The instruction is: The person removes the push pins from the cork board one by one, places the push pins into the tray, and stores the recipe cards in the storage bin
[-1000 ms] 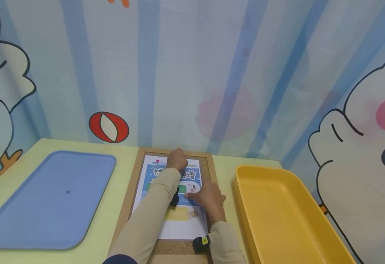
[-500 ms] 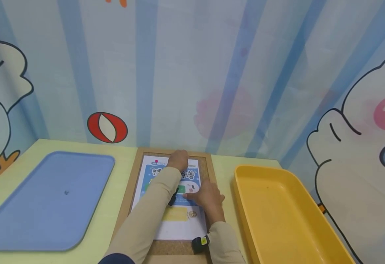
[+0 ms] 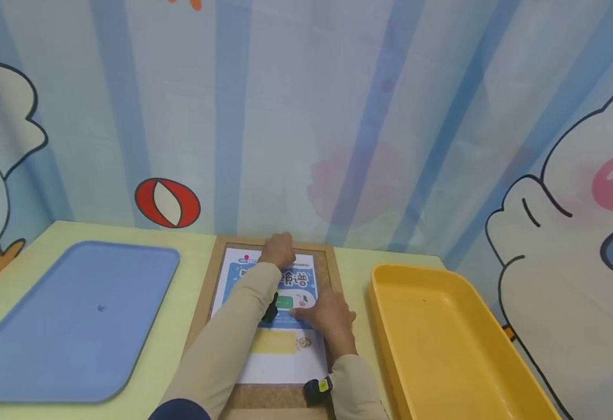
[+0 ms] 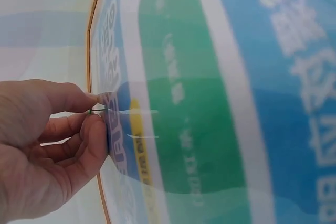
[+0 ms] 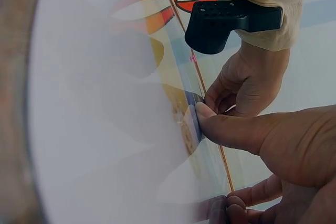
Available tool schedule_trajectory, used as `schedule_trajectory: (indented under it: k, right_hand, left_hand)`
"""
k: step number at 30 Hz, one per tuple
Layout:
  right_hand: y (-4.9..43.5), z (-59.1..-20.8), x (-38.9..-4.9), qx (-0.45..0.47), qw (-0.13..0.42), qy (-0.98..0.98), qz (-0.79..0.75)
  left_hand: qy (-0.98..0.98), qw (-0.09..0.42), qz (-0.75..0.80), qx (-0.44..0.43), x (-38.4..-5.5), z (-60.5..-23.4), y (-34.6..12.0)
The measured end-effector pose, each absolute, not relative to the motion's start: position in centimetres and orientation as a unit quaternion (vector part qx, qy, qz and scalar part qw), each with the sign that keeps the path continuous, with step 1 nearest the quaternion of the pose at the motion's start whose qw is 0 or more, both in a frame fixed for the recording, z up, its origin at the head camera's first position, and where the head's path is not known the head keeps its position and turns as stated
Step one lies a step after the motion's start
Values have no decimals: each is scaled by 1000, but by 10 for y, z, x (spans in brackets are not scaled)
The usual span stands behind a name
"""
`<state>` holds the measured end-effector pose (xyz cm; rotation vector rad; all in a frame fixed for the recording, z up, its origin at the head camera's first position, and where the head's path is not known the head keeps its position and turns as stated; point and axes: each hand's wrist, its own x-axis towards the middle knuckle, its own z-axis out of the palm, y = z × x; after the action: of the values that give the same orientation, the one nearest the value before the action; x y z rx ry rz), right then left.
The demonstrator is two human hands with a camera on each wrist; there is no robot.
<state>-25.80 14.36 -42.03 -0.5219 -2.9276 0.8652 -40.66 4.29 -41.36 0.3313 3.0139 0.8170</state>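
Observation:
A printed poster (image 3: 275,361) with blue, green and yellow panels lies on a wood-framed cork board (image 3: 333,262). My left hand (image 3: 277,251) is at the poster's top edge, thumb and fingertips pinching a small green push pin (image 4: 91,111) whose thin shaft points at the sheet. A pink push pin (image 3: 246,257) sits at the poster's upper left corner. My right hand (image 3: 333,318) rests over the right side of the board, thumb stretched onto the paper and fingers spread toward the frame. In the right wrist view the right thumb (image 5: 231,129) touches the glossy sheet.
A flat blue tray (image 3: 75,326) lies to the left of the board on the pale yellow table (image 3: 196,251). On the right stands a deep yellow tray (image 3: 443,338). A striped cartoon curtain (image 3: 306,116) hangs behind the table.
My left hand has shifted slightly up and left at the poster's top. The right hand holds its place on the board, and the head view has drifted a little.

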Motion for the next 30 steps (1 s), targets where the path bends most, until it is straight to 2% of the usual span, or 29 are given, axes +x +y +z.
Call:
schedule_trajectory:
  k: [11,19,30]
  right_hand:
    - [141,-419,-259,-169,22,-945,281]
    - [141,-417,-259,-173,25,-946,274]
    - [142,-420,-258,-171,27,-946,274]
  left_hand:
    - [945,27,316,76,-416,-416,35]
    - [923,80,371,66,-420,-412,27]
    - [874,136,466,1,-415,-407,26]
